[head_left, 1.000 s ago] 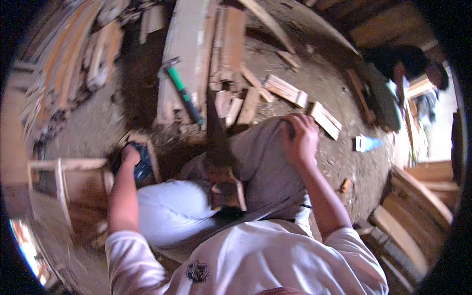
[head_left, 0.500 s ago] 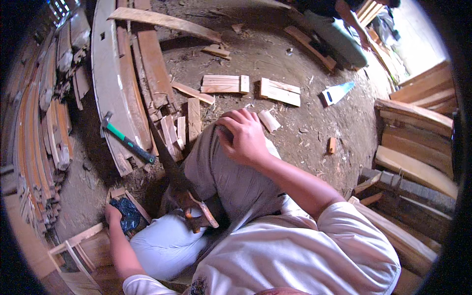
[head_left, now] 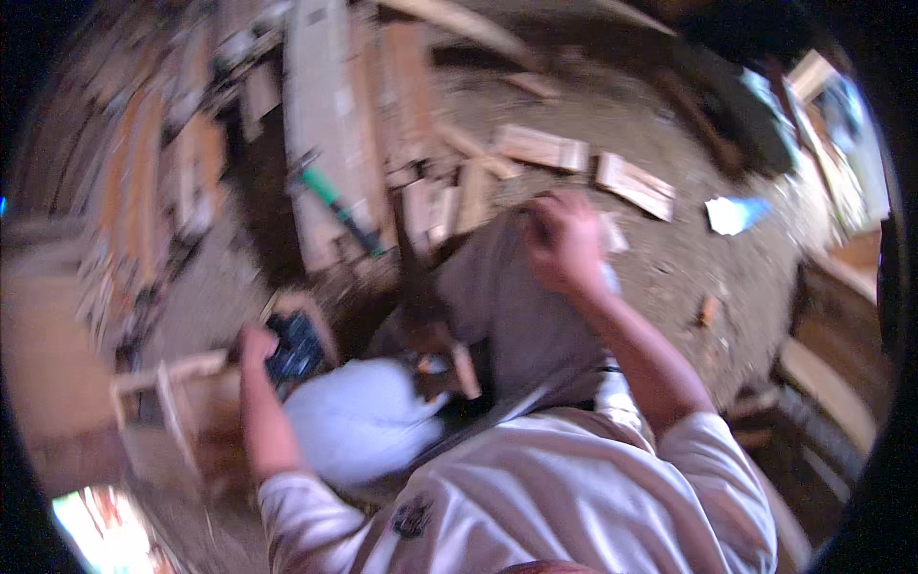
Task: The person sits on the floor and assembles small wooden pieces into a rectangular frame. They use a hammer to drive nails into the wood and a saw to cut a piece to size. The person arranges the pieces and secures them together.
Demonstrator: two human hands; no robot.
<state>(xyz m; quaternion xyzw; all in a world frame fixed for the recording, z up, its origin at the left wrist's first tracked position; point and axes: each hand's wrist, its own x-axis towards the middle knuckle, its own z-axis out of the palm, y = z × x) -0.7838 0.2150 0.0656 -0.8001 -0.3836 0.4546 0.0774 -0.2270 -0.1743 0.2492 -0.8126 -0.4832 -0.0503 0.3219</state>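
My right hand point(head_left: 566, 239) rests on my raised knee, its fingers laid over the trouser cloth and holding nothing. Down at the left, my left hand point(head_left: 256, 344) is beside a crumpled black plastic bag point(head_left: 295, 346), which sits in a small wooden frame or box. Blur smears the fingers of that hand, so its grip does not show. Between my legs is a curved wooden piece point(head_left: 465, 371) with an orange part near it; its kind is unclear. A claw hammer with a green and black handle point(head_left: 335, 209) lies on the boards ahead of my left side.
Long planks point(head_left: 320, 124) lie ahead at left, near stacked boards point(head_left: 143, 182). Two short plank panels point(head_left: 636, 186) and a handsaw point(head_left: 736, 214) are on the dirt floor. More timber point(head_left: 827, 378) stands at right. Another person point(head_left: 755, 115) is at the far right.
The view has swung left, so the scene sits farther right and is blurred. A bright opening now shows at lower left. My right hand stays on my knee, my left by the bag.
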